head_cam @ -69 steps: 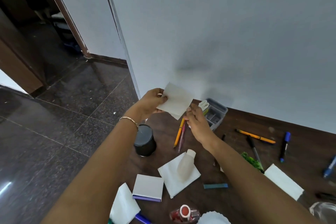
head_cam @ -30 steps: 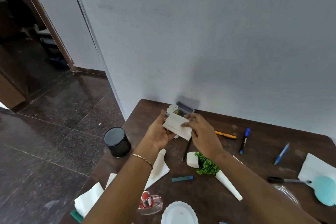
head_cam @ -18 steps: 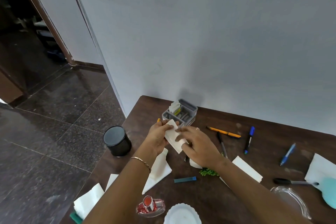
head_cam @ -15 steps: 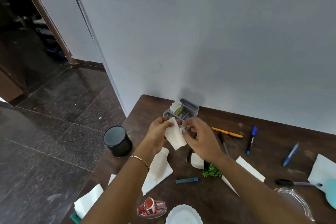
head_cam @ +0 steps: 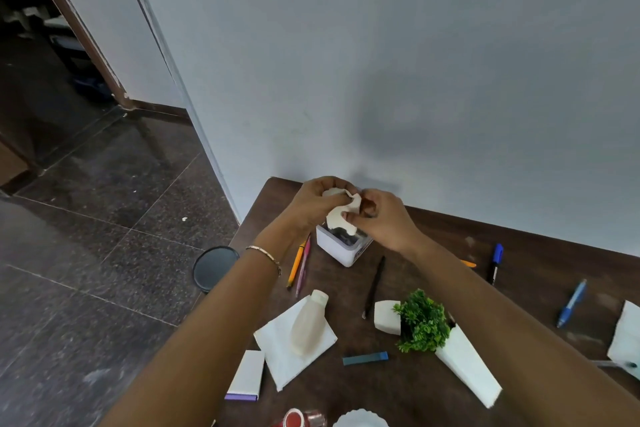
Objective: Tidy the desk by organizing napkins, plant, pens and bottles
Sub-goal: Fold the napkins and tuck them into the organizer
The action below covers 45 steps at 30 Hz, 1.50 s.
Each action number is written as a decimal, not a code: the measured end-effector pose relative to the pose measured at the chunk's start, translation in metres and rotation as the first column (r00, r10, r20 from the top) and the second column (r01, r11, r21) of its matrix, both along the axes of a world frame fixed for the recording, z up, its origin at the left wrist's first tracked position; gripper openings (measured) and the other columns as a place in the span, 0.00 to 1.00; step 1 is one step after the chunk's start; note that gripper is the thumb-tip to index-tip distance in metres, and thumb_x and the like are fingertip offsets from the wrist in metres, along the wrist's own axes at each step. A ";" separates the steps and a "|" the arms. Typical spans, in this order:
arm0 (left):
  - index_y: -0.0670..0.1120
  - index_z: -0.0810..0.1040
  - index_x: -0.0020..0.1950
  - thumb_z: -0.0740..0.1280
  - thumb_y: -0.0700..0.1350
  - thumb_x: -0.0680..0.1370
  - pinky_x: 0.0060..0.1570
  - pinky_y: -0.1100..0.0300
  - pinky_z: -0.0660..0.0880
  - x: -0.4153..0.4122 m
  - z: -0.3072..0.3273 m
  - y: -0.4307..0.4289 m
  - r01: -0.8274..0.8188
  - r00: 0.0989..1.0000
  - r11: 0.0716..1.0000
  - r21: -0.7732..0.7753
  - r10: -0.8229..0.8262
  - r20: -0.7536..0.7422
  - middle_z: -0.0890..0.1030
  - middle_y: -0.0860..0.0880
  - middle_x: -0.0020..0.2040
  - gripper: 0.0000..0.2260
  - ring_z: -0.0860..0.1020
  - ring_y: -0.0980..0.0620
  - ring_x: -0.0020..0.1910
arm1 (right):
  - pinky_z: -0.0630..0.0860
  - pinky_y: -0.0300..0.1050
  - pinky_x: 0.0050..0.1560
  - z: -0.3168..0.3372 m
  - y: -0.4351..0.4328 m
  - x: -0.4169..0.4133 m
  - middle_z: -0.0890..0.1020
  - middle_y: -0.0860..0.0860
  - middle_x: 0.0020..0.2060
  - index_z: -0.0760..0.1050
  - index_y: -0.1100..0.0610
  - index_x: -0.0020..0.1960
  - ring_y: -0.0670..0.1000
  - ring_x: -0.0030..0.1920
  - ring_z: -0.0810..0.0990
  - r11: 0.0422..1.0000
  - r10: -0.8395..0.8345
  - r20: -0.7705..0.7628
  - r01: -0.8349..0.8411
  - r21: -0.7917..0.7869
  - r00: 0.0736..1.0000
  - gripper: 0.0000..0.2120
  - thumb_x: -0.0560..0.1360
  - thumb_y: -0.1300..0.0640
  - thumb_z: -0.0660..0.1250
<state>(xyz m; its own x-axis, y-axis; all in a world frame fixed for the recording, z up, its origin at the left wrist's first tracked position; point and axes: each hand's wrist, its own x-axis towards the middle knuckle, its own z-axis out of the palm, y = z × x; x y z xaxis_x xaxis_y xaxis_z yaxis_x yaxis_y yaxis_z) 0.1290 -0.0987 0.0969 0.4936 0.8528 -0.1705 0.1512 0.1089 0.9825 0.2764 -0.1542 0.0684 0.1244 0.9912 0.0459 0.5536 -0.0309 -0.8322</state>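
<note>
Both hands are at the far left corner of the desk [head_cam: 533,288], close together over the organizer [head_cam: 341,251]. The left hand [head_cam: 317,201] pinches the napkin [head_cam: 341,217] from the left with curled fingers. The right hand [head_cam: 381,224] pinches the same napkin from the right, with thumb and fingers bent on its edge. The napkin is white and crumpled between the two hands, and its lower part hangs down to the open top of the organizer (whether it touches the inside I cannot tell). A thin bracelet [head_cam: 263,253] is on the left wrist.

Just left of the organizer an orange pen [head_cam: 296,265] and a pink pen [head_cam: 304,269] lie side by side, beside the left wrist. A black pen [head_cam: 374,284] lies between the two forearms, nearer to the person than the organizer. The bottle [head_cam: 306,322] is white and lies on its side on a second napkin [head_cam: 287,357], near the left forearm. The plant [head_cam: 420,321] is tipped over, its white pot [head_cam: 386,317] pointing left, and it touches a third napkin [head_cam: 467,369] beside the right forearm. A blue marker [head_cam: 497,262] and a blue pen [head_cam: 571,303] lie on the far side of the right arm, well apart from the hands. A black bin [head_cam: 214,269] stands on the floor just beside the desk
</note>
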 end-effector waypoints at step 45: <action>0.47 0.62 0.54 0.65 0.37 0.76 0.54 0.49 0.77 0.037 -0.099 -0.009 -0.508 0.852 0.666 -0.546 0.481 -0.206 0.69 0.46 0.53 0.14 0.72 0.49 0.50 | 0.75 0.45 0.51 -0.078 0.072 0.050 0.78 0.52 0.53 0.78 0.57 0.54 0.49 0.51 0.77 0.950 -0.309 0.200 0.295 0.099 0.930 0.09 0.75 0.55 0.69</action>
<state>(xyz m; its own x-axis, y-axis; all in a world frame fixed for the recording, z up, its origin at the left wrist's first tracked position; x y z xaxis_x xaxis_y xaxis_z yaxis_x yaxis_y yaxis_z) 0.1661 -0.1072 -0.0016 0.0092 0.7081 -0.7060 -0.0498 0.7055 0.7070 0.3266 -0.0823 -0.0093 0.3977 0.9020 0.1682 0.6892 -0.1727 -0.7037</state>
